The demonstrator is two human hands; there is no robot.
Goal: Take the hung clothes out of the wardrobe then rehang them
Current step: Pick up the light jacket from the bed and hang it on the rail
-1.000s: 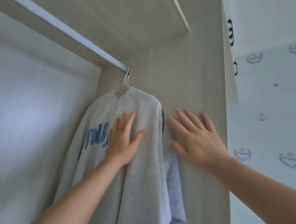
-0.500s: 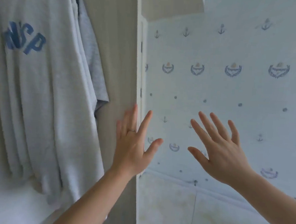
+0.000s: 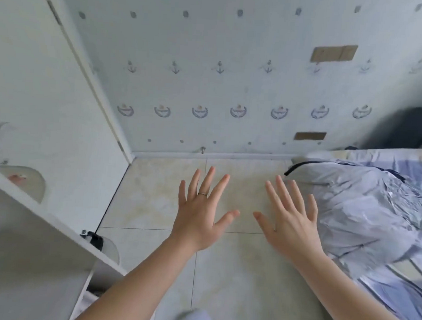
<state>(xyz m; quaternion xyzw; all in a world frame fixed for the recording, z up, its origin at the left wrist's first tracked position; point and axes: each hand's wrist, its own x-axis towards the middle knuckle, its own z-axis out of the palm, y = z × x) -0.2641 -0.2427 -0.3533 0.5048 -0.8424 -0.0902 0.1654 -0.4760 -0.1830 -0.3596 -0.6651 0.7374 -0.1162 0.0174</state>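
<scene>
— What are the hands doing?
— The left hand [image 3: 201, 216] and the right hand [image 3: 290, 219] are held out flat over the floor [image 3: 235, 272]. The fingers [image 3: 210, 182] are straight and spread wide. They hold nothing. The left hand has a ring [image 3: 202, 194].
— Where is the wardrobe [image 3: 48, 100]?
— On the left, by the wall [image 3: 211, 48].
— And the clothes?
— A crumpled pale blue cloth [image 3: 362, 208] lies on the bed [image 3: 394, 294], near the right hand. I cannot tell if it is a shirt.
</scene>
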